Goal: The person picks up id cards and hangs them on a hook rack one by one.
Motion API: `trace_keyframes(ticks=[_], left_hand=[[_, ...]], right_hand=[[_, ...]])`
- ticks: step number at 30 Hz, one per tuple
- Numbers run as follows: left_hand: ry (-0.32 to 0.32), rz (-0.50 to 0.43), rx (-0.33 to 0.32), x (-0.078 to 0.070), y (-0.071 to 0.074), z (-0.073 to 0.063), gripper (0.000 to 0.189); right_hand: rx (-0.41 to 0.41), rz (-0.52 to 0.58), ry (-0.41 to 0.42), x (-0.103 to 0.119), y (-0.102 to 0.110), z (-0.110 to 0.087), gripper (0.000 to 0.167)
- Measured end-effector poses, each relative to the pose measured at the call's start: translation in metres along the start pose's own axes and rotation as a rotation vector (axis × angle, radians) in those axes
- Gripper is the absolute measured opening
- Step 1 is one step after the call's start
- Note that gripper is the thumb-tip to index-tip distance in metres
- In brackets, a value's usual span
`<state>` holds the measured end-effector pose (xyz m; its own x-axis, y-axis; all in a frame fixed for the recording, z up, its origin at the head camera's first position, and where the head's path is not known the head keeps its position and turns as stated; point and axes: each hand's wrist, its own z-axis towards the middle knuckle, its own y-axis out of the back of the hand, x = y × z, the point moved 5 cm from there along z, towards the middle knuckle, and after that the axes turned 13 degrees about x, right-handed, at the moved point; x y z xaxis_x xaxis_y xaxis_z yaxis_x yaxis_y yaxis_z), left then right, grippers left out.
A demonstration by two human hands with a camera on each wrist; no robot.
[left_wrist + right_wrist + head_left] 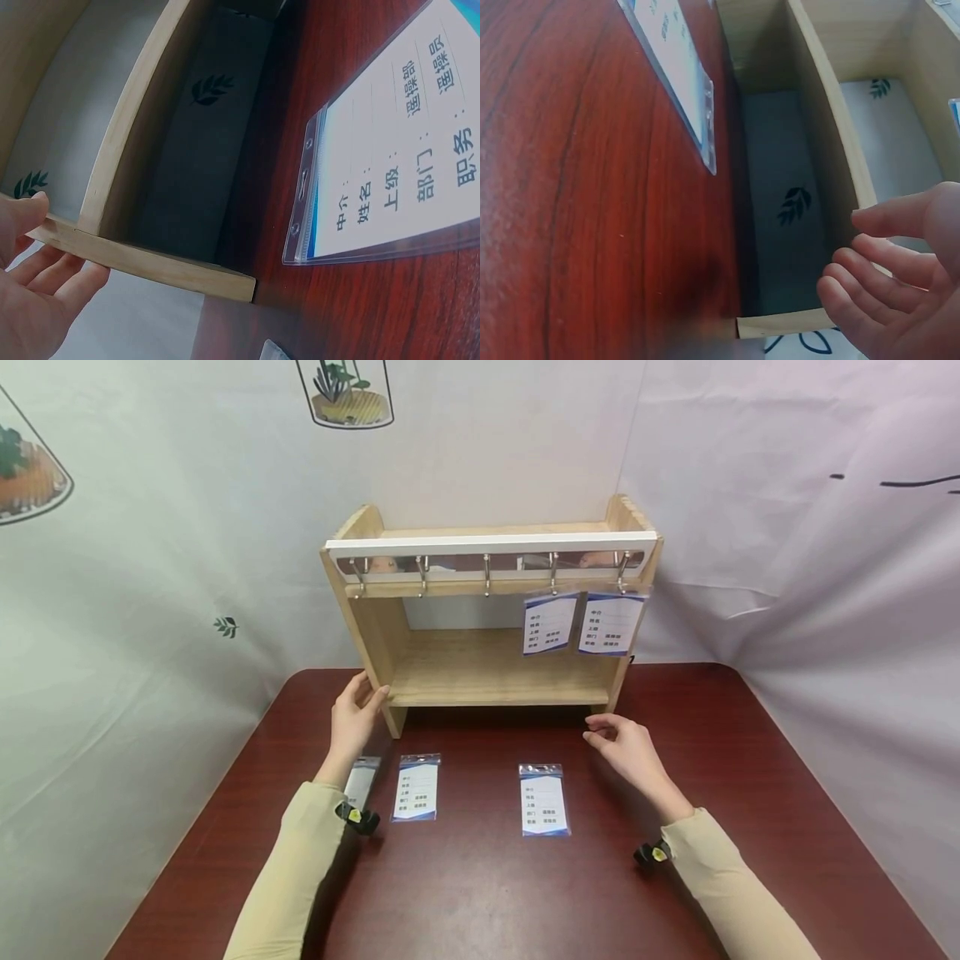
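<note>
A wooden two-tier shelf (498,668) stands at the back of the table. My left hand (352,717) grips the front edge of its left side panel; the left wrist view puts the thumb on the inner side and the fingers (79,289) outside. By the lower end of the right side panel is my right hand (628,750), its fingers loosely bent and holding nothing. In the right wrist view that thumb (896,216) overlaps the lower board's edge. Two badges in clear sleeves, one badge (551,623) beside another badge (611,625), hang from hooks at the shelf's right.
A white rail (491,544) with several metal hooks runs along the shelf's upper front. On the dark red table (480,893) lie a badge (417,790), another badge (543,806) and a third badge (360,785), partly behind the left wrist. Pale printed fabric (150,610) surrounds the table.
</note>
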<state>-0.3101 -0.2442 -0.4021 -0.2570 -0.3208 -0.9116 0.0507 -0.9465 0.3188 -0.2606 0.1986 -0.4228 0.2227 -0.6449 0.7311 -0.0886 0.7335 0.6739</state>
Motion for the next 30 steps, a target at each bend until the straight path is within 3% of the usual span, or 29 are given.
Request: trace_keyframes(ticks=[11, 19, 30], left_hand=[[0.001, -0.032, 0.006, -0.006, -0.002, 0.000, 0.050], [-0.002, -0.032, -0.001, -0.001, -0.001, 0.001, 0.050], [-0.008, -0.038, 0.000, -0.001, -0.001, 0.000, 0.050]], right_hand=[[0.084, 0.002, -0.006, -0.007, -0.012, 0.008, 0.030], [0.144, -0.009, -0.039, -0.013, -0.019, 0.011, 0.031], [0.263, -0.092, -0.068, -0.018, -0.029, 0.015, 0.035]])
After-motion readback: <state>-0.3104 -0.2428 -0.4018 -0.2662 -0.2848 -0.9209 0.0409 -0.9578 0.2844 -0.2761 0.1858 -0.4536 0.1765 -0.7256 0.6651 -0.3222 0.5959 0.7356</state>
